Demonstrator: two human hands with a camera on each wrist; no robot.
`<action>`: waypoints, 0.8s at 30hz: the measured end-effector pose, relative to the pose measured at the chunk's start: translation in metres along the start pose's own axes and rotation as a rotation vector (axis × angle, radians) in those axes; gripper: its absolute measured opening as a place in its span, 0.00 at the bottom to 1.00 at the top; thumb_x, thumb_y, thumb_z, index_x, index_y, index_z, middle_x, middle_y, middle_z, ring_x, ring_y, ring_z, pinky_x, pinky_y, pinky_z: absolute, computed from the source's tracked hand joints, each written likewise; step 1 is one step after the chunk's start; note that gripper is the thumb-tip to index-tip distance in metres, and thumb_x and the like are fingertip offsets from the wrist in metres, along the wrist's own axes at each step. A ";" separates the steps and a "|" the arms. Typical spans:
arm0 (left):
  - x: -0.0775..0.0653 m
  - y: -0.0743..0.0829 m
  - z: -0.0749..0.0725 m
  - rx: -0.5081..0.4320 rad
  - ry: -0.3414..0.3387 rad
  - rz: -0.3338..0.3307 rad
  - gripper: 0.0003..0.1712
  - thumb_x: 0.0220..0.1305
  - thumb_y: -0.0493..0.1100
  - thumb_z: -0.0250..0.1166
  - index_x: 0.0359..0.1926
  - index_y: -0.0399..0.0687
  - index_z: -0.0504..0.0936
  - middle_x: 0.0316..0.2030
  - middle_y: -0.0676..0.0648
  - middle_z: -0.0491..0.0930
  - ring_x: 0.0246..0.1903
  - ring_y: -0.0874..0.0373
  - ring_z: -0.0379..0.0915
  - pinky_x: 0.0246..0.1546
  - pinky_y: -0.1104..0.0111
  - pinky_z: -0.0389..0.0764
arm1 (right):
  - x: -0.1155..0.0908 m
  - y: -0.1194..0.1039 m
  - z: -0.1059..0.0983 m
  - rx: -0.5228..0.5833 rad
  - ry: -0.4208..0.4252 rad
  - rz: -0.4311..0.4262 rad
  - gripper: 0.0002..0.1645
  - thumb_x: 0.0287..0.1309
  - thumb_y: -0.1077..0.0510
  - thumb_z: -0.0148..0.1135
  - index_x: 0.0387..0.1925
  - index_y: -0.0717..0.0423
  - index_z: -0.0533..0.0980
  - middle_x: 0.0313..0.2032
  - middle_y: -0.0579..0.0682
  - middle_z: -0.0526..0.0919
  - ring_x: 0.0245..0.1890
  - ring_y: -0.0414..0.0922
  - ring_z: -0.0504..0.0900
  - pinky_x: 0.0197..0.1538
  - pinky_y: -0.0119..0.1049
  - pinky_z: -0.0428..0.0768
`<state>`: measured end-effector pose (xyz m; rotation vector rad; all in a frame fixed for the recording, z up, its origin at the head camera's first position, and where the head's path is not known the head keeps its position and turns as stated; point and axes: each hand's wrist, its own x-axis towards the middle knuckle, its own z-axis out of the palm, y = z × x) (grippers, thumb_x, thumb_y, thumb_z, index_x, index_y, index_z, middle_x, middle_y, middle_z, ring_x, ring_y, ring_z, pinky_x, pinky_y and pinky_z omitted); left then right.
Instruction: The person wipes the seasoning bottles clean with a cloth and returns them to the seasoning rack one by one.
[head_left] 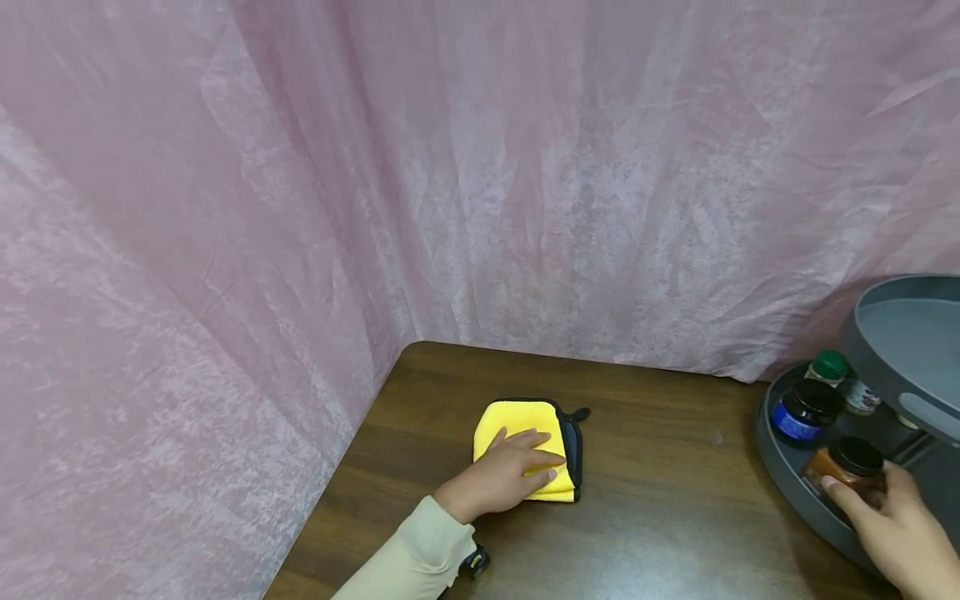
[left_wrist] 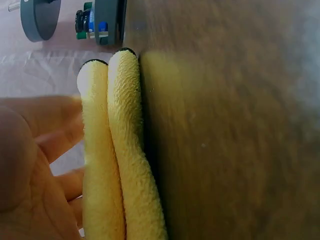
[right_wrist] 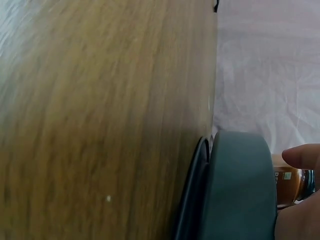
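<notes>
My left hand (head_left: 502,477) rests with spread fingers on a folded yellow cloth (head_left: 517,417) that has black edging and a small black loop. In the left wrist view the cloth (left_wrist: 127,110) shows two thick plush layers lying on the wood, the hand (left_wrist: 30,170) against its top. Over at the right, my right hand (head_left: 903,533) grips a brown jar (head_left: 858,457) with a black lid, thumb on the near side. This jar is at the lower tray (head_left: 776,483) of a grey two-tier rack. Part of the label on the jar (right_wrist: 287,187) shows in the right wrist view.
A blue-labelled jar (head_left: 797,427), a green-lidded jar (head_left: 828,367) and another small jar (head_left: 861,400) stand on the lower tray. The upper tray (head_left: 922,333) overhangs them. Pink curtains (head_left: 525,208) hang behind and left of the wooden table (head_left: 660,517).
</notes>
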<state>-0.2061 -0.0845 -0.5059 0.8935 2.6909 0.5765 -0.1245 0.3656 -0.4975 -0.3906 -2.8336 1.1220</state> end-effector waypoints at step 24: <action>-0.002 0.012 -0.012 -0.236 0.266 -0.003 0.16 0.75 0.52 0.58 0.57 0.56 0.83 0.58 0.58 0.81 0.62 0.61 0.75 0.64 0.62 0.76 | -0.034 -0.057 0.014 -0.015 0.448 -0.384 0.35 0.64 0.63 0.64 0.71 0.58 0.66 0.69 0.66 0.67 0.69 0.62 0.63 0.78 0.52 0.56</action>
